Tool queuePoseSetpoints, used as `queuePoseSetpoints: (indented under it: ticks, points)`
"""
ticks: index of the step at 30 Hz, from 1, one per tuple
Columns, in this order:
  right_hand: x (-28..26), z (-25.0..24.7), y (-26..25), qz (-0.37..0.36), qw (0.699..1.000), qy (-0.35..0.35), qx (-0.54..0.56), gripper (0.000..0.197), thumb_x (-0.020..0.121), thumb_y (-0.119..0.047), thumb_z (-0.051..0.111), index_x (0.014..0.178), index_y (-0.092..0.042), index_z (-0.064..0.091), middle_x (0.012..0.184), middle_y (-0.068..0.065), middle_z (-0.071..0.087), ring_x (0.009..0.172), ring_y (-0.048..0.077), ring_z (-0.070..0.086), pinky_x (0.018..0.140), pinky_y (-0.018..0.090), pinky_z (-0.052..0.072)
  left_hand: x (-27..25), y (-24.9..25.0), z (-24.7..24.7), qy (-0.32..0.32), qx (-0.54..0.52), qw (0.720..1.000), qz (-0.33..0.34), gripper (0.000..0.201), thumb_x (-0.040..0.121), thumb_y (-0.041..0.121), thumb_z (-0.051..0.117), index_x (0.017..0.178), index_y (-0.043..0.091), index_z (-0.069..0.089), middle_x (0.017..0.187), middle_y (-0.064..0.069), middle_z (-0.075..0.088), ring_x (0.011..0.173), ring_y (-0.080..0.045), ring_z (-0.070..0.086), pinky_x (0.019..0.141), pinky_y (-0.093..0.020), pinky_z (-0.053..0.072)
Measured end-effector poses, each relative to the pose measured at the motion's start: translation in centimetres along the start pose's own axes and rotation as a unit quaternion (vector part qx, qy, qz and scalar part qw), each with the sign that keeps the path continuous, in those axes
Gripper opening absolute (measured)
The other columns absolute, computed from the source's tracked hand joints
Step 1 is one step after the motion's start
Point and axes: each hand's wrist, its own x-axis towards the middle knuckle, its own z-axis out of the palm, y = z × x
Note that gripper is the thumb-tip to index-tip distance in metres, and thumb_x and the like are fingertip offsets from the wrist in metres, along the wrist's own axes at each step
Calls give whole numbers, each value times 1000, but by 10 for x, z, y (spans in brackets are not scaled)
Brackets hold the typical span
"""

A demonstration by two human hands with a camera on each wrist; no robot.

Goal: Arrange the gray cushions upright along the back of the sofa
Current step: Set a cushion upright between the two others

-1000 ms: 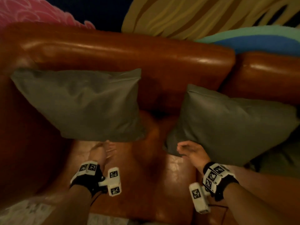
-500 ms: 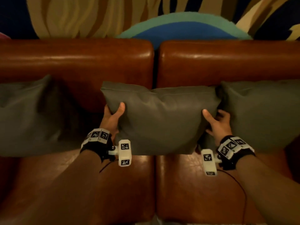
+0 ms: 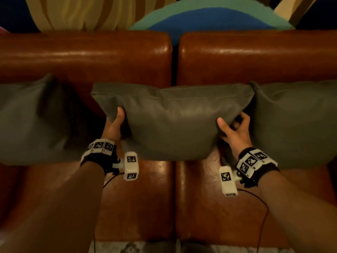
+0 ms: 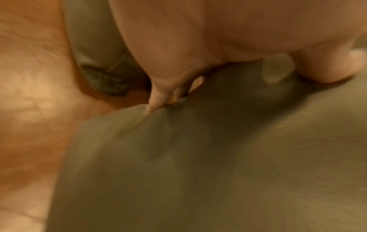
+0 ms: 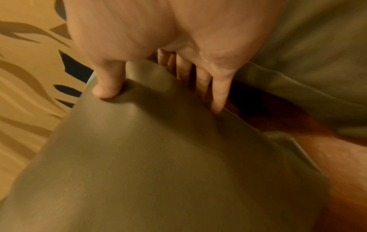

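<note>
Three gray cushions stand along the brown leather sofa back (image 3: 255,57). The middle cushion (image 3: 173,121) straddles the seam between the two back sections. My left hand (image 3: 114,125) grips its left edge, thumb on the front and fingers behind. My right hand (image 3: 235,128) grips its right edge the same way. In the left wrist view the middle cushion (image 4: 218,157) fills the frame under my left hand (image 4: 198,75); in the right wrist view my right hand (image 5: 158,75) pinches the middle cushion (image 5: 158,157). The left cushion (image 3: 31,121) and right cushion (image 3: 295,121) lean upright against the back.
The sofa seat (image 3: 145,198) lies below my forearms, with a thin black cable (image 3: 262,207) trailing over it. Behind the sofa lies a patterned rug (image 3: 209,17) in blue, teal and tan. A pale patterned floor strip (image 3: 127,248) shows at the front edge.
A second ago my hands hovered free between two cushions and the view faced left. Now both hands grip the middle cushion, held upright against the back; since half a second ago it barely moved.
</note>
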Motion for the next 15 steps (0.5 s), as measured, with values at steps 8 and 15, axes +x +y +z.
queuePoseSetpoints:
  ticks: [8,15]
  points:
    - [10,14,2,19,1000,5,-22,119,44,-75,82,145,-42,29,130,-15,57,129,22,56,109,56,45,4,3,-9,12,-12,1000,-9,89,60,72,71,139,50,37,144,6,53,127,-26,55,103,-58,45]
    - [23,20,-8,31,996,8,-78,114,52,-72,77,149,-44,24,149,-4,49,133,30,53,109,59,44,5,4,-5,20,3,1000,-6,72,82,61,57,146,48,26,145,9,46,116,-20,53,95,-46,44]
